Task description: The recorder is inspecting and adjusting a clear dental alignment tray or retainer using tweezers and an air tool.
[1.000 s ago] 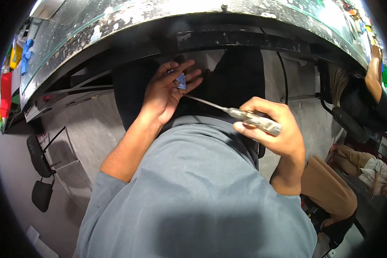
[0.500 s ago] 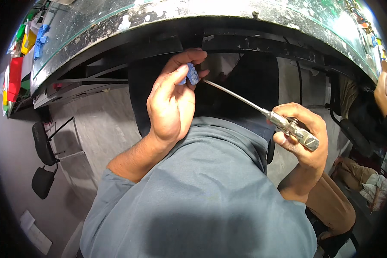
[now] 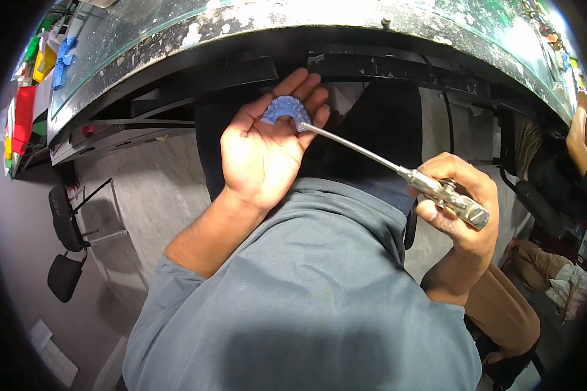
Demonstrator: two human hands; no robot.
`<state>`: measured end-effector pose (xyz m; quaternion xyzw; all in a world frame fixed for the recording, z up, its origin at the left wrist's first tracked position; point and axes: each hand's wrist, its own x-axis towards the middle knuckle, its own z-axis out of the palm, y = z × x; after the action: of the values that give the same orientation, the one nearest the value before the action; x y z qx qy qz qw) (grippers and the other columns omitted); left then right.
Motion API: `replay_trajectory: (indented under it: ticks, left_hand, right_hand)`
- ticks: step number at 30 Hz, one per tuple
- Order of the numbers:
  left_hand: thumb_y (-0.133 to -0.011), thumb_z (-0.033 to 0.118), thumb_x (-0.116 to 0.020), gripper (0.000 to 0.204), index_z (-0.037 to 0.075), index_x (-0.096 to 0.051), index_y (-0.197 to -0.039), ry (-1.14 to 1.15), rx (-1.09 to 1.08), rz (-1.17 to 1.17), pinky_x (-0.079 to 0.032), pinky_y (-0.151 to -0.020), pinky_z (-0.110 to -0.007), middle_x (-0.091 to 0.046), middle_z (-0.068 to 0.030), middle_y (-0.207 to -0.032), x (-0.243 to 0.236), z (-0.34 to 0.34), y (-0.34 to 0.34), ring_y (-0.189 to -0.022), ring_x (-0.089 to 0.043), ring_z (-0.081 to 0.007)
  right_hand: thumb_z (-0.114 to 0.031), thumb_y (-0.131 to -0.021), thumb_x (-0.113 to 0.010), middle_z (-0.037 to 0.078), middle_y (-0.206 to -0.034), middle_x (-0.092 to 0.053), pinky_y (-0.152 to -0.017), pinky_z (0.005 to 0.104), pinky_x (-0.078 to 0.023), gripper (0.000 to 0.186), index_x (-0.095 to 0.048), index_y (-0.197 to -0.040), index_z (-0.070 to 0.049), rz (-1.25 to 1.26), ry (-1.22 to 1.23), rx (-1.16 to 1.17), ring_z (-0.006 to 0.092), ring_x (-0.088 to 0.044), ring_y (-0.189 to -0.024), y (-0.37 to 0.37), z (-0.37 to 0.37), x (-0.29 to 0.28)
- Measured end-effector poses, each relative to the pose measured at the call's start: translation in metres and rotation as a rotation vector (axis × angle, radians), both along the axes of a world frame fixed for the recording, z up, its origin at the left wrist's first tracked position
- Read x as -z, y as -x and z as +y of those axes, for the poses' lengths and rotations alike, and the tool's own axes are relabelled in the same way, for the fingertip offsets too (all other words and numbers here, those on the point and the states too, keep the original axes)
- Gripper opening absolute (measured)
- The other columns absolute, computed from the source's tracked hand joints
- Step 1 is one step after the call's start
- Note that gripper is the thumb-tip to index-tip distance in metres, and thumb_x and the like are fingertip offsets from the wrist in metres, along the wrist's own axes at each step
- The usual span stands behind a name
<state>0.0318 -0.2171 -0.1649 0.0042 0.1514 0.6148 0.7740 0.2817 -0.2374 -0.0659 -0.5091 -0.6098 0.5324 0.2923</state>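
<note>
In my upturned left hand (image 3: 264, 153) lies a blue horseshoe-shaped dental arch piece (image 3: 284, 104), cradled by my fingers. My right hand (image 3: 466, 202) grips a metal blow gun (image 3: 447, 199) with a long thin nozzle (image 3: 355, 148). The nozzle's tip is at the right end of the blue arch; whether it touches is unclear.
A glass-topped bench (image 3: 306, 14) with a speckled edge spans above my lap, with blue pieces (image 3: 64, 62) and red and yellow items at left. A folded black chair part (image 3: 65, 274) sits at left. A co-worker's arm (image 3: 577, 133) and other people (image 3: 561, 283) are at right.
My left hand has turned palm up and opened out, showing the whole blue arch. My right hand and the tool have moved up and rightward since a second ago, with the tip now at the arch.
</note>
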Motion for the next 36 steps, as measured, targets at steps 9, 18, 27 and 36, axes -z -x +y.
replay_trajectory:
  ticks: [9,18,27,36]
  left_hand:
    - [-0.098,0.021,-0.039,0.042,-0.005,-0.047,-0.131,0.047,0.068,-0.345,-0.038,-0.109,-0.048,-0.046,-0.0231,-0.137,0.012,0.002,0.004,-0.127,-0.046,-0.0358]
    - [-0.07,-0.002,-0.042,0.067,-0.008,-0.041,-0.137,-0.331,0.032,0.355,-0.026,-0.115,-0.058,-0.041,-0.0262,-0.142,0.015,0.009,0.007,-0.136,-0.037,-0.0384]
    - [-0.067,-0.011,-0.035,0.067,-0.008,-0.049,-0.133,-0.647,-0.054,0.965,-0.037,-0.11,-0.042,-0.06,-0.0248,-0.124,0.025,0.015,0.019,-0.123,-0.055,-0.0302]
    - [-0.069,-0.011,-0.035,0.061,-0.005,-0.056,-0.126,-0.662,-0.075,0.974,-0.039,-0.107,-0.038,-0.062,-0.0213,-0.123,0.015,0.013,0.022,-0.118,-0.059,-0.0258]
  right_hand:
    - [-0.01,-0.067,-0.081,0.004,-0.078,-0.063,-0.06,0.0211,-0.041,0.028,-0.068,-0.09,-0.001,-0.01,0.008,-0.001,0.0084,-0.056,-0.066,0.001,0.001,-0.001]
    - [-0.007,-0.07,-0.079,0.001,-0.077,-0.062,-0.057,0.0192,-0.038,0.026,-0.068,-0.093,-0.001,0.08,0.066,-0.042,0.004,-0.052,-0.062,0.0,0.003,-0.001]
    - [-0.008,-0.069,-0.079,0.001,-0.077,-0.061,-0.057,0.0187,-0.037,0.028,-0.067,-0.093,0.0,0.048,0.051,-0.009,0.0041,-0.052,-0.063,0.0,0.005,-0.004]
    - [-0.007,-0.066,-0.078,0.001,-0.076,-0.061,-0.057,0.0189,-0.037,0.026,-0.068,-0.089,0.0,0.095,0.084,-0.026,0.0046,-0.052,-0.062,-0.004,0.004,-0.002]
